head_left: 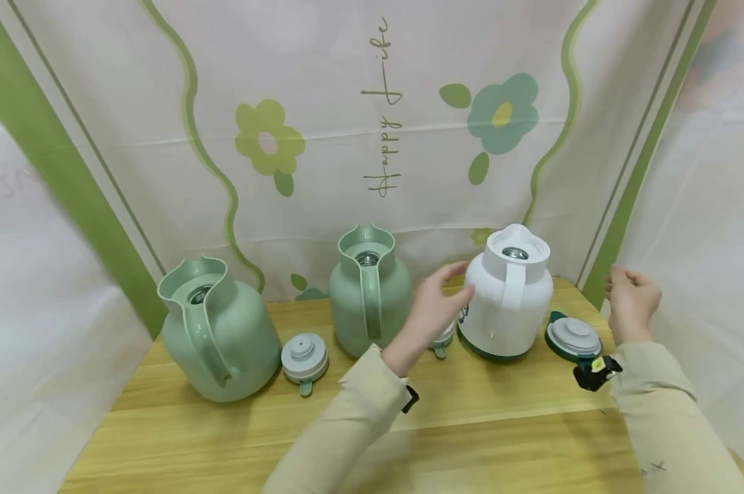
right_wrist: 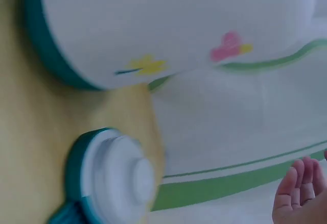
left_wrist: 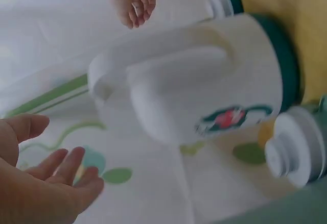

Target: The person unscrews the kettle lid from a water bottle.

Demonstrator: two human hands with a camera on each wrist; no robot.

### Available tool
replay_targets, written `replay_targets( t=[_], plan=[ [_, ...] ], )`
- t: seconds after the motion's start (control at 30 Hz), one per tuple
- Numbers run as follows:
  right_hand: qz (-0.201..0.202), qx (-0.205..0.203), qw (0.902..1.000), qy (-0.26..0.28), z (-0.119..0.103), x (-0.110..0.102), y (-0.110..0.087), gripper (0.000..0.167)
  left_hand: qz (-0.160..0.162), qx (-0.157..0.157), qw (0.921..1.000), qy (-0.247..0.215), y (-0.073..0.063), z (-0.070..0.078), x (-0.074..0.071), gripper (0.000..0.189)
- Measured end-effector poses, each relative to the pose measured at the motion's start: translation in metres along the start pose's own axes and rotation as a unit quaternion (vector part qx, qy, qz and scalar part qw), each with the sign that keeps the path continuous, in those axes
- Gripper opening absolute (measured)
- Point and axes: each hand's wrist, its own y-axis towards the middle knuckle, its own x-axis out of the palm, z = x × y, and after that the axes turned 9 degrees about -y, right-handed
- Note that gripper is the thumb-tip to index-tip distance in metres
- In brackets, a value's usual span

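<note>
A white thermos jug [head_left: 495, 309] with a dark green base stands lidless at the right, its mouth showing a shiny inner liner. My left hand [head_left: 435, 302] is raised beside its left side, with thumb and fingers spread and nothing in them. In the left wrist view, a gap shows between that hand [left_wrist: 51, 173] and the jug [left_wrist: 204, 81]. Off to the right, my right hand [head_left: 634, 302] is held up above a grey-and-dark-green lid [head_left: 575, 336], fingers loosely bent and holding nothing. That lid [right_wrist: 115, 178] lies on the table in the right wrist view.
Two green thermos jugs, one in the middle [head_left: 384, 295] and one at the left [head_left: 245, 336], stand lidless on the wooden table [head_left: 470, 446]. A grey lid [head_left: 305, 358] lies between them; another lid [head_left: 442, 340] is partly hidden behind my left hand. Printed cloth [head_left: 334, 137] hangs behind.
</note>
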Motion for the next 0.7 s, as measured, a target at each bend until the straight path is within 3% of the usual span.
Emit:
replay_targets(
  t=[0.17, 0.23, 0.3, 0.37, 0.47, 0.6, 0.7],
  plan=[
    [-0.07, -0.059, 0.9935, -0.067, -0.033, 0.017, -0.014, 0.014, 0.053, 0.101, 0.9934, 0.004, -0.004, 0.009, -0.039, 0.037],
    [-0.082, -0.082, 0.9865, -0.115, -0.047, 0.028, -0.021, 0.033, 0.099, 0.142, 0.9847, 0.022, -0.003, 0.01, -0.056, 0.036],
    [-0.089, -0.112, 0.9735, -0.179, -0.059, 0.041, -0.029, 0.053, 0.148, 0.165, 0.9743, 0.042, -0.001, 0.011, -0.074, 0.036],
    [-0.091, -0.146, 0.953, -0.25, -0.07, 0.057, -0.039, 0.062, 0.194, 0.168, 0.9647, 0.06, 0.001, 0.012, -0.089, 0.037],
    [-0.093, -0.203, 0.9171, -0.33, -0.082, 0.079, -0.055, 0.069, 0.233, 0.142, 0.958, 0.087, 0.004, 0.016, -0.112, 0.044],
    [-0.129, -0.252, 0.8828, -0.375, -0.092, 0.105, -0.073, 0.079, 0.25, 0.099, 0.9488, 0.166, 0.011, 0.014, -0.138, 0.055],
    [-0.163, -0.279, 0.8463, -0.423, -0.093, 0.121, -0.084, 0.086, 0.248, 0.064, 0.9365, 0.24, 0.017, 0.009, -0.154, 0.062]
  ],
)
